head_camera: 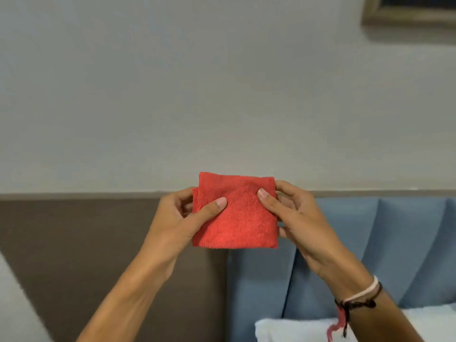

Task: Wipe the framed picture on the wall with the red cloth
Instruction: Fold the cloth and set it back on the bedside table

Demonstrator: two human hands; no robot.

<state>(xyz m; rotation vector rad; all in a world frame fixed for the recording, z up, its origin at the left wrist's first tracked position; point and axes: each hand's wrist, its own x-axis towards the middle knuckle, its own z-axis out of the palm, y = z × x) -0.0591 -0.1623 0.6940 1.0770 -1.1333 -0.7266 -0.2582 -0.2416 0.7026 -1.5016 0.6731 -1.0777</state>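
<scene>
A red cloth [243, 218], folded into a small square, is held up in front of the wall at the centre of the view. My left hand [180, 218] pinches its left edge with the thumb on the front. My right hand [298, 213] grips its right edge the same way. The framed picture [404, 14] hangs on the wall at the top right; only its lower left corner with a dull gold frame shows. The cloth is far below and to the left of the frame.
A pale plain wall [197, 82] fills the upper view. Below it run a dark brown panel [74, 243] on the left and a blue padded headboard [370, 243] on the right. White pillows [296, 329] lie at the bottom right.
</scene>
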